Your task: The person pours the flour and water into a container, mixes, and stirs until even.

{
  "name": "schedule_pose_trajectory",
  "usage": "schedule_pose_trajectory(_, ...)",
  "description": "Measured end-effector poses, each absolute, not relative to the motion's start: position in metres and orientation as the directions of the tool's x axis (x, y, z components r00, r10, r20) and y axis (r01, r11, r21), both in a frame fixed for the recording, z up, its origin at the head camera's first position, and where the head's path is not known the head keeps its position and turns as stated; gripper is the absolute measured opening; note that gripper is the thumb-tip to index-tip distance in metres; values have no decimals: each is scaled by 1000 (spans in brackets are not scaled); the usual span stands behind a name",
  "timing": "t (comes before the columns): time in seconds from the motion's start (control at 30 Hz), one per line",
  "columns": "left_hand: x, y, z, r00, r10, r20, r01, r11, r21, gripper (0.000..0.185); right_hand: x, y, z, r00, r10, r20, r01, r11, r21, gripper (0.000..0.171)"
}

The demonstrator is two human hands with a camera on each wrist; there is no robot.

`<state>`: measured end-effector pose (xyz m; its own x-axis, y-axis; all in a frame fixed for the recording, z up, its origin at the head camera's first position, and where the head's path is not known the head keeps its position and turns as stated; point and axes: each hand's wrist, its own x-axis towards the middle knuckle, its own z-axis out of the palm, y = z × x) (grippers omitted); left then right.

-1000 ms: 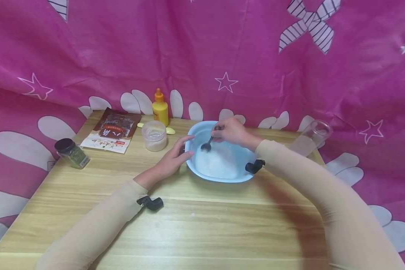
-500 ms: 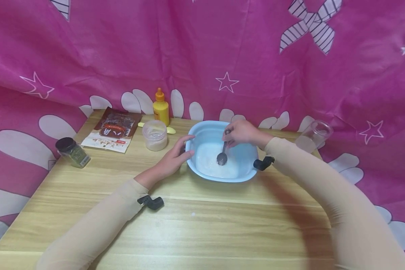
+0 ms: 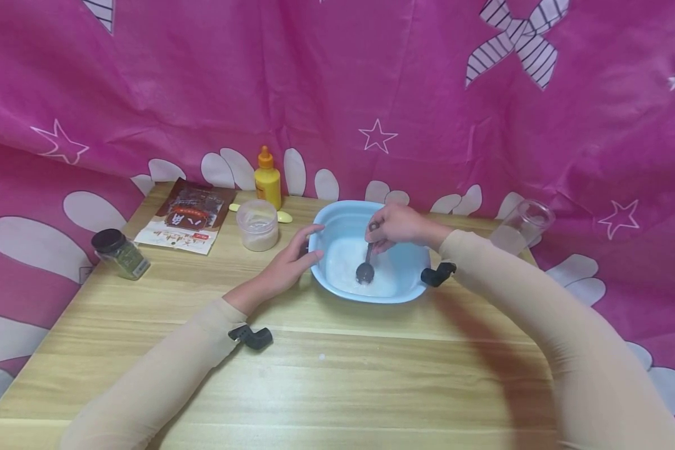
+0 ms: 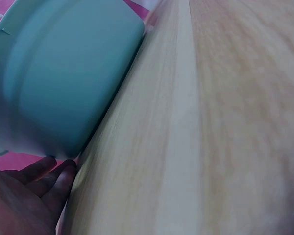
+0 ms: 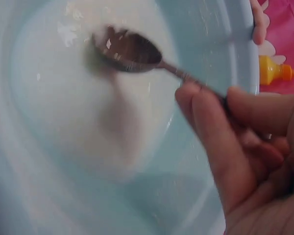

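A smooth, pale-blue basin (image 3: 337, 220), rounded and oblong, is set on the wood-grained surface (image 3: 315, 387). Its floor is covered by milky white liquid (image 5: 78, 112). Over this, a glossy, dark metal spoon (image 5: 137, 53) is held by the right hand (image 3: 399, 226), its slim handle pinched between thumb and fingers, its oval bowl pointed downward. The basin's side is gripped by the left hand (image 3: 284, 269), thumb laid at the rim.
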<state>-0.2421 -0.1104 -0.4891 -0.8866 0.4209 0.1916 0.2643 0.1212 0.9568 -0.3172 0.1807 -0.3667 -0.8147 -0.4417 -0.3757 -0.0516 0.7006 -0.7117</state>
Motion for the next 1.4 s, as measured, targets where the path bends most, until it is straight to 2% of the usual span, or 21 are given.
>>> schedule_pose_trajectory(0.13, -244, -110, -490, -882, 427, 200, 274, 118, 954, 59, -319, 184, -365, -898, -347, -272, -73, 724, -686, 15)
schedule_pose_trajectory(0.23, -244, -109, -490, -878, 431, 208, 283, 117, 952, 59, -321, 183, -367, -930, -313, -193, -81, 687, -722, 12)
schedule_pose_trajectory(0.37, -244, -109, -490, -878, 430, 209, 283, 114, 952, 58, -321, 180, -368, -892, -380, -247, -52, 628, -777, 12)
schedule_pose_trajectory(0.5, -244, -110, -490, -878, 430, 208, 282, 116, 952, 58, -320, 181, -366, -837, -416, -354, -29, 681, -732, 19)
schedule_pose_trajectory(0.63, -245, -111, -489, -877, 432, 211, 287, 117, 951, 58, -323, 186, -365, -889, -326, -322, -26, 738, -674, 16)
schedule_pose_trajectory(0.73, -245, -111, -490, -875, 433, 215, 291, 116, 950, 58, -326, 187, -366, -923, -285, -259, -19, 706, -708, 13)
schedule_pose_trajectory(0.87, -245, -111, -491, -873, 436, 219, 296, 116, 948, 58, -325, 186, -368, -884, -370, -286, -23, 644, -764, 15)
schedule_pose_trajectory(1.0, -245, -111, -491, -874, 434, 216, 293, 117, 949, 58, -325, 189, -369, -833, -426, -354, -28, 671, -741, 20)
schedule_pose_trajectory(1.13, -246, -110, -493, -876, 431, 214, 293, 124, 948, 58, -326, 196, -368, -894, -334, -299, -28, 708, -706, 16)
schedule_pose_trajectory(1.23, -246, -110, -494, -874, 437, 211, 291, 124, 949, 58, -327, 196, -369, -940, -254, -227, -8, 684, -729, 13)
schedule_pose_trajectory(1.33, -246, -110, -494, -875, 436, 211, 288, 118, 950, 58, -327, 190, -371, -938, -271, -217, 5, 613, -790, 15)
schedule_pose_trajectory(1.4, -246, -111, -493, -875, 435, 212, 288, 116, 951, 58, -326, 185, -372, -912, -323, -252, 21, 578, -816, 19)
